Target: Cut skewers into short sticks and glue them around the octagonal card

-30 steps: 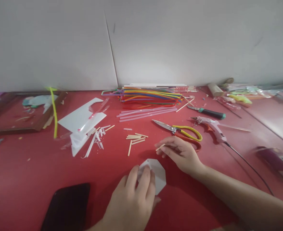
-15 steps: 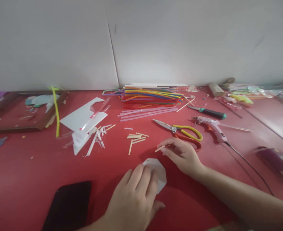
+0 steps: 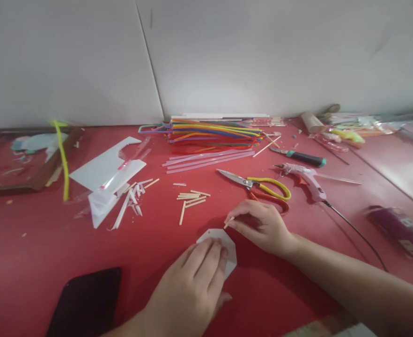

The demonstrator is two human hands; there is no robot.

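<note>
Left hand (image 3: 192,285) flat on the card (image 3: 227,248); right hand (image 3: 259,224) pinches a stick (image 3: 228,222) at one o'clock (a slipping card could misplace it).

A red table top (image 3: 34,252) fills the lower part of the view and runs back to a plain pale grey wall (image 3: 262,51). A thin dark vertical seam (image 3: 149,61) divides the wall into two panels, left of the middle, and meets the table at the wall's foot. The wall bears a few faint dark marks to the right of the seam. Light is soft and even, with dull sheen on the table's far right.
</note>
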